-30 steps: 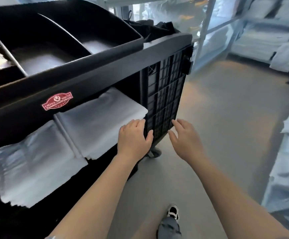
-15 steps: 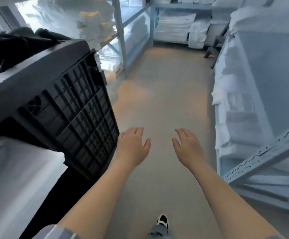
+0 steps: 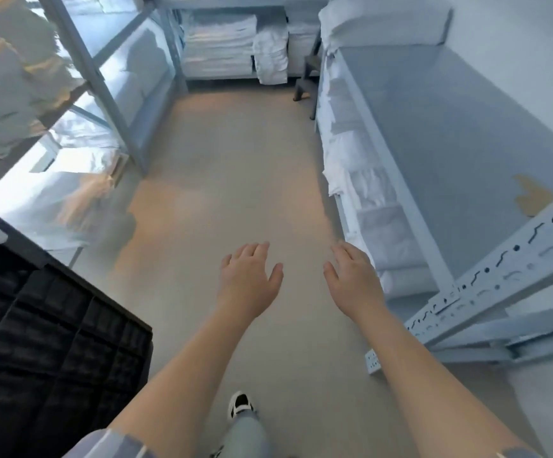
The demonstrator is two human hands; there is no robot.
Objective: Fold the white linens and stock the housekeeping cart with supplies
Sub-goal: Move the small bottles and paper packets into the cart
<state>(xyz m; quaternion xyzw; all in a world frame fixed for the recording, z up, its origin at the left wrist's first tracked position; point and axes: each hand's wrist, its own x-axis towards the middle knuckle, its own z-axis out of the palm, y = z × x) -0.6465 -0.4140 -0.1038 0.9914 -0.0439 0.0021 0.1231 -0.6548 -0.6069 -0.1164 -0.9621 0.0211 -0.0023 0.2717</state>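
- My left hand [image 3: 250, 282] and right hand [image 3: 351, 279] hang spread, holding nothing.
- I could clip the cart [image 3: 53, 325] corner stepping forward, or topple linens [image 3: 377, 233] overhanging the shelf edge.

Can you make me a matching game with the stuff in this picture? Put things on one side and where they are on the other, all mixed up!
Things:
1. housekeeping cart
2. folded white linens
3. shoe
4. left hand

Places:
A. at the bottom middle, on the floor
B. stacked on the far shelf at the top
C. black, at the lower left
D. held open over the floor, beside the right hand

Right pairs: 1-C, 2-B, 3-A, 4-D
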